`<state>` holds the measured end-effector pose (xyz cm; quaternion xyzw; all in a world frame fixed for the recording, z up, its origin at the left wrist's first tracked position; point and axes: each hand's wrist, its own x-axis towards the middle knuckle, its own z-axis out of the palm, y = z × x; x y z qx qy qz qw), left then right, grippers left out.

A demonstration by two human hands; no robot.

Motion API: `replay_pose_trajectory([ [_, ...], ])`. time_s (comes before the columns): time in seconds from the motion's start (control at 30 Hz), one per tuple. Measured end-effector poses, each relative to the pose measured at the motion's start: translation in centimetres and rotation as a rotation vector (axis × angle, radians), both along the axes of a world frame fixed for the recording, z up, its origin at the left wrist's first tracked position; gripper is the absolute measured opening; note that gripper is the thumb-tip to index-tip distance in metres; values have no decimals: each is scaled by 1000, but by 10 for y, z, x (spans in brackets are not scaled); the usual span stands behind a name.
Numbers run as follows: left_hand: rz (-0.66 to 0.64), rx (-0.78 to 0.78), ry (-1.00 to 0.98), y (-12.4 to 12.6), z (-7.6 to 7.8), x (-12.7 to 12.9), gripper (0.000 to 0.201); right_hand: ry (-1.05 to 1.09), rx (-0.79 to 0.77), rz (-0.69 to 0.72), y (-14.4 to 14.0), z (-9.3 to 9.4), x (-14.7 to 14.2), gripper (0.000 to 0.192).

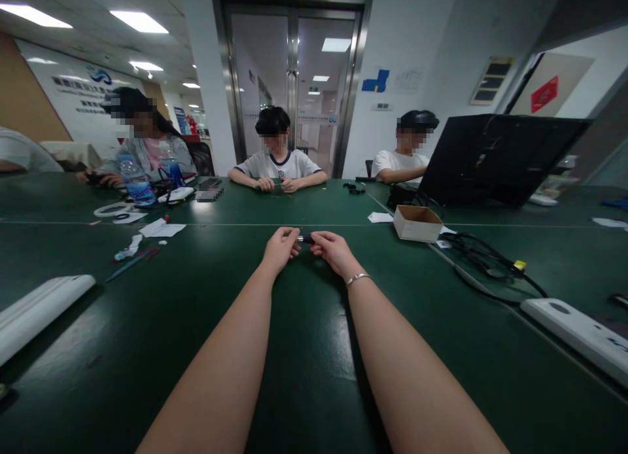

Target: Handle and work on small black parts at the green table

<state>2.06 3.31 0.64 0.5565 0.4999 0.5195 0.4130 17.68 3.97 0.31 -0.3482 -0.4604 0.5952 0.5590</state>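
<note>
Head view is filled by a large dark green glossy worktop [304, 349], on which ceiling lights are mirrored. Near its middle, the left hand [280, 248] and the right hand [333, 250] are brought together, fingers curled, and a small dark cylindrical object with a silvery end [305, 239] is pinched between the fingertips of both, just above the surface. A thin silver bracelet [358, 279] is worn on the right wrist.

Toward the right edge of the worktop, an open brown cardboard box [417, 222] is set beside a black open laptop [495, 158], and black cables [485, 261] are trailed toward a white power strip [579, 330]. At the left edge, a long white plastic bar [39, 310] is laid; farther back, white paper sheets [161, 229] and a clear plastic water bottle [136, 180] are seen.

Three other people are seated along the far edge, their hands resting on the worktop. Behind them, a steel-framed glass double door [292, 81] is set in a white wall, and the room is lit by fluorescent ceiling panels [140, 21].
</note>
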Motion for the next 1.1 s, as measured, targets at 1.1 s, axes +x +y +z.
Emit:
replay_pose_trajectory([
  [1.1,28,72,64,6,-10,1,28,-34,-5,-11,-1,1,-1,18],
])
